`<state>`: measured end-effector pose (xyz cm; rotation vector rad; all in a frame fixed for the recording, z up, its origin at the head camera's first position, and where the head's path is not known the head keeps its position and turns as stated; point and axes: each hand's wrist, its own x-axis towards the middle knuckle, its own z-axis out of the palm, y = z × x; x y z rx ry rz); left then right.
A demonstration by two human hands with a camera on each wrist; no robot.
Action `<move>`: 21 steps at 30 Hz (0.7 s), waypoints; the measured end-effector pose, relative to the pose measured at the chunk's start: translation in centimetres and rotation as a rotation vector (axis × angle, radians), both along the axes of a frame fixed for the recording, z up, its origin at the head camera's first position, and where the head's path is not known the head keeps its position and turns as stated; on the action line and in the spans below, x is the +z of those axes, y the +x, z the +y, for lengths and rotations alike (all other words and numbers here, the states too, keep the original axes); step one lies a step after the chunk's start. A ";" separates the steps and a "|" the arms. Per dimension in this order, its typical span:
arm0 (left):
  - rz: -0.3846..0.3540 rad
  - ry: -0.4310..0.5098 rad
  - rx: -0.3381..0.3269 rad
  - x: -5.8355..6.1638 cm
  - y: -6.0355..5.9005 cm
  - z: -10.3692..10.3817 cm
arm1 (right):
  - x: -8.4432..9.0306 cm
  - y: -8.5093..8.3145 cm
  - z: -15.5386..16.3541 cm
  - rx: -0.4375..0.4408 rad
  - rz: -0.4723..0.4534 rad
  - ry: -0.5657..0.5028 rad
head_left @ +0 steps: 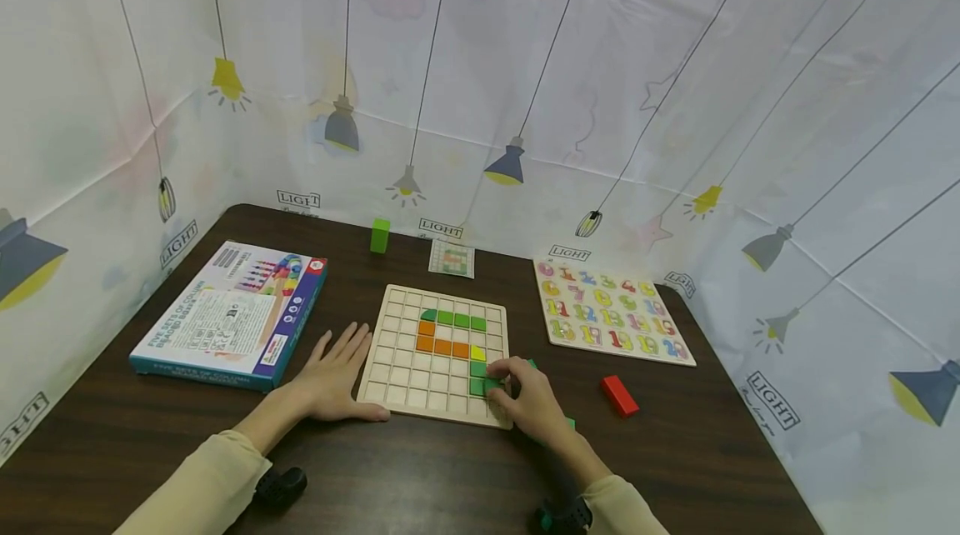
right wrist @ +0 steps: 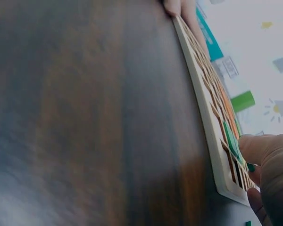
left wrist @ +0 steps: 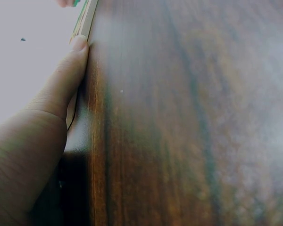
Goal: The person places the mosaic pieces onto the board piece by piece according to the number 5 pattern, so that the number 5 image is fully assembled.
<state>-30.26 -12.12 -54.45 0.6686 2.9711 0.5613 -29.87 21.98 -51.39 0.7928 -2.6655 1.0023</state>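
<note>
A wooden grid board (head_left: 408,372) lies in the middle of a dark table, with green, orange and yellow pieces set in its cells. My right hand (head_left: 508,382) is at the board's near right corner and pinches a green piece (head_left: 486,386) there. In the right wrist view this green piece (right wrist: 231,140) sits tilted on the board (right wrist: 205,94) under my fingertips (right wrist: 262,149). My left hand (head_left: 339,372) lies flat on the table against the board's left side. Its thumb (left wrist: 66,80) presses along the board's near edge (left wrist: 86,21).
A red block (head_left: 619,396) lies right of my right hand, with green bits (head_left: 570,423) showing beside it. A green block (head_left: 380,235) and a pattern card (head_left: 452,258) stand at the back. A number puzzle (head_left: 611,314) lies right, a box (head_left: 232,314) left.
</note>
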 end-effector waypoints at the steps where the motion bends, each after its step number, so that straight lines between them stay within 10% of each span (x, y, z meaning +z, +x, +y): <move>1: 0.000 -0.002 0.000 0.0 0.0 0.0 | 0.0 0.2 -0.1 0.017 0.009 0.001; 21: -0.034 0.026 -0.012 1.1 0.4 0.1 | -0.8 1.9 -1.1 0.130 0.111 0.030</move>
